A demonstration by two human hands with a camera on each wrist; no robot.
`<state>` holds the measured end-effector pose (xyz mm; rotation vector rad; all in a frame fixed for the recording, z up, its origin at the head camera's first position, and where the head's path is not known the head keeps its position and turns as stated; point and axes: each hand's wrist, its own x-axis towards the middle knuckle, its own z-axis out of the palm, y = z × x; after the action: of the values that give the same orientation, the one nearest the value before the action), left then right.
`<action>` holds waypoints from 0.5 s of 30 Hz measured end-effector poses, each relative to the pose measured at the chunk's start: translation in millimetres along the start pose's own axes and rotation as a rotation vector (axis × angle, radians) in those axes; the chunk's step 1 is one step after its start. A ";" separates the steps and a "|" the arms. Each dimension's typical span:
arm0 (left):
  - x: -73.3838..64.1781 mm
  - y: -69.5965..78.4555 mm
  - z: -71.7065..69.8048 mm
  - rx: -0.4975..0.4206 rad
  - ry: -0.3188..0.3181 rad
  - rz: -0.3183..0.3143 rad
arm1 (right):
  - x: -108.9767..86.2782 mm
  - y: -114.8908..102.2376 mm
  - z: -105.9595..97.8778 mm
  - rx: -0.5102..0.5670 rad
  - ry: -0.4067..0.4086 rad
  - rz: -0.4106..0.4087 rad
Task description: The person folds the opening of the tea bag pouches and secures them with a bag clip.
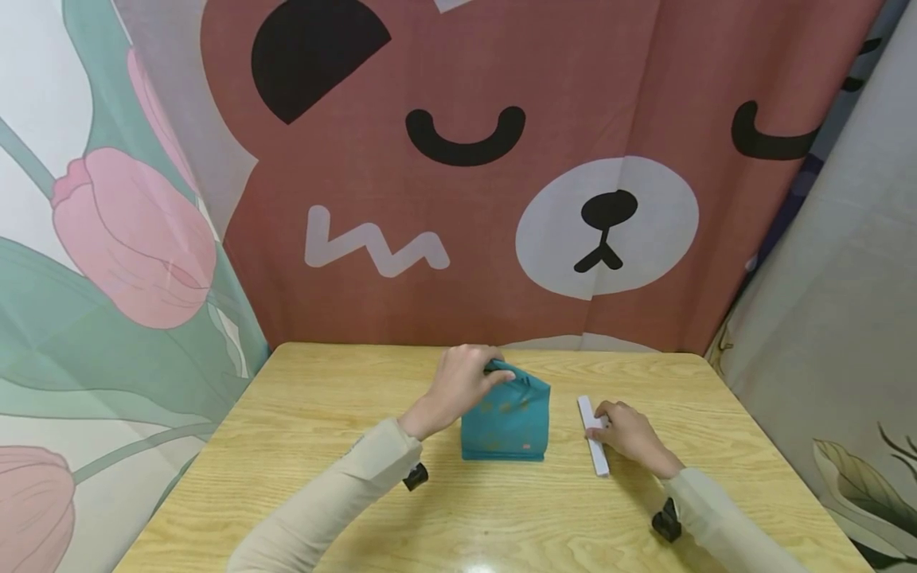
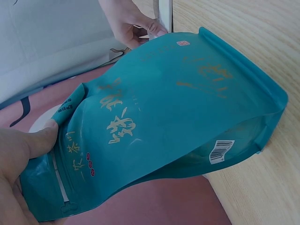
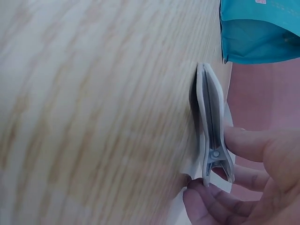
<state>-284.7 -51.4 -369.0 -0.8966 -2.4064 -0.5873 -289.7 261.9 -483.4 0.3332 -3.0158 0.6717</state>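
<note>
A teal pouch [image 1: 507, 422] with gold writing and a bottom fold stands on the table. My left hand [image 1: 464, 380] grips its top, where the upper end is bent over; in the left wrist view the thumb [image 2: 40, 139] presses on the pouch near a zip strip. Right of the pouch is a long white bag clip [image 1: 587, 415], close on the tabletop. My right hand [image 1: 632, 436] holds it from the right side. Seen end-on in the right wrist view, the clip [image 3: 216, 105] has its long jaws together, with thumb and fingertips around its handle end.
The wooden table [image 1: 329, 398] ends at a curtain [image 1: 458, 310] with a bear print behind it. Patterned curtains [image 1: 107, 358] also hang at the left and right. A small black device [image 1: 666, 521] is strapped at each wrist.
</note>
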 end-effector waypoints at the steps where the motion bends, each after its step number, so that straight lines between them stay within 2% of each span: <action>1: 0.1 0.0 -0.1 0.002 -0.001 0.000 | -0.1 0.2 -0.4 0.002 0.006 -0.004; 15: -0.5 0.1 0.3 0.000 -0.003 0.002 | -1.3 2.6 -0.1 0.039 0.038 -0.024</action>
<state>-284.4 -51.4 -369.5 -0.8997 -2.4081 -0.5856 -289.1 264.5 -484.5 0.3540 -2.9616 0.7274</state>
